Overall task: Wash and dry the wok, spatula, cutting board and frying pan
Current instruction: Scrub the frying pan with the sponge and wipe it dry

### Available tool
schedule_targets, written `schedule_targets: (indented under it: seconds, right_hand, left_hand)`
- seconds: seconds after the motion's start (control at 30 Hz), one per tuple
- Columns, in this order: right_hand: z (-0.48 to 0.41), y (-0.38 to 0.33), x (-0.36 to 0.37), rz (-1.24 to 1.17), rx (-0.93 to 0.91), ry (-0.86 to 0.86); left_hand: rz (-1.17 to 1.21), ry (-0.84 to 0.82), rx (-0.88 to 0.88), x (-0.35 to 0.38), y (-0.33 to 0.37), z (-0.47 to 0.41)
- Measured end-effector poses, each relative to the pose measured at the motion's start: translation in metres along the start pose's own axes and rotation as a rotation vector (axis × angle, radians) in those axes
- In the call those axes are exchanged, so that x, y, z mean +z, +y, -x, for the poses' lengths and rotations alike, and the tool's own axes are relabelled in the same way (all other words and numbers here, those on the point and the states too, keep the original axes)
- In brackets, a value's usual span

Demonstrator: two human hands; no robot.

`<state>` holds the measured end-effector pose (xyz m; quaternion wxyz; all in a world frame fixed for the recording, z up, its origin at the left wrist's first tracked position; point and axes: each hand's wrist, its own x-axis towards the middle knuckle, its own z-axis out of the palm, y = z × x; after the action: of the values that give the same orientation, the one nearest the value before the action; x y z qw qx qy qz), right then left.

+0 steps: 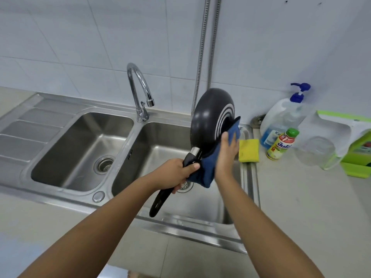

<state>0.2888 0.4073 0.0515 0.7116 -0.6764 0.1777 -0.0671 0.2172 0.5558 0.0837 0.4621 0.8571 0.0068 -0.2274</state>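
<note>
A black frying pan [208, 117] is held upright on edge above the right basin of the steel sink [128, 137], its ringed underside turned to the right. My left hand [176, 173] is shut around the pan's black handle [158, 203], near the metal collar. My right hand [225, 151] presses a blue cloth [206, 169] against the pan's underside, with the cloth draped down past the handle. The wok, spatula and cutting board are out of sight.
A curved chrome tap [138, 91] stands behind the two basins, with a ribbed drainboard [26, 133] to the left. On the right counter lie a yellow sponge [249, 150], a blue-pump soap bottle [285, 119], a small green-capped bottle [282, 144], an upturned glass [315, 151] and a green-and-white rack [355, 137].
</note>
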Motion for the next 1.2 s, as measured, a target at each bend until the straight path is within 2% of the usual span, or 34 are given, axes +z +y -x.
schedule_targets:
  seconds: [0.03,0.07,0.13,0.17,0.23,0.3,0.33,0.47,0.57,0.63,0.7,0.87,0.93,1.07,1.2]
  right_hand:
    - [0.012,0.004,0.002,0.055,-0.073,0.026]
    - [0.024,0.008,0.000,0.101,-0.224,0.013]
    - [0.027,0.009,-0.012,0.274,-0.501,-0.082]
    - [0.018,0.007,-0.017,0.358,-0.568,-0.115]
    - [-0.006,0.003,-0.027,0.340,-0.442,-0.076]
    - [-0.021,-0.004,-0.038,0.160,-0.193,0.029]
    - [-0.020,-0.004,-0.044,0.093,-0.138,0.067]
    - [0.008,0.015,-0.055,0.036,-0.123,0.136]
    - [0.023,0.024,-0.063,0.095,-0.157,0.168]
    - [0.020,0.011,-0.084,0.223,-0.227,0.155]
    - [0.015,-0.001,-0.111,0.458,-0.261,0.100]
    - [0.007,0.001,-0.191,1.125,-0.063,0.031]
    - [0.011,0.015,-0.212,1.264,0.011,0.010]
    - [0.024,0.055,-0.235,1.513,0.052,-0.031]
    - [0.040,0.095,-0.246,1.610,0.050,-0.099]
  left_hand:
    - [0.011,-0.011,-0.011,0.000,0.000,-0.002]
    - [0.023,-0.029,-0.022,-0.001,0.000,-0.003]
    - [0.028,-0.063,-0.041,-0.003,-0.001,-0.001]
    - [0.028,-0.080,-0.045,-0.003,0.000,0.001]
    - [0.031,-0.115,-0.043,-0.002,0.000,0.005]
    - [0.038,-0.138,-0.034,0.002,0.000,0.010]
    - [0.041,-0.144,-0.025,0.004,0.000,0.011]
    - [0.093,-0.142,0.034,0.018,0.007,0.014]
    - [0.210,-0.081,0.060,0.027,0.024,0.006]
    - [0.275,-0.033,0.059,0.033,0.035,-0.006]
    - [0.244,0.013,0.057,0.036,0.038,-0.017]
    - [-0.208,0.120,0.055,0.046,0.026,-0.035]
    - [-0.305,0.116,0.058,0.052,0.018,-0.036]
    - [-0.355,0.079,0.055,0.064,0.007,-0.037]
    - [-0.440,0.093,0.054,0.071,0.002,-0.039]
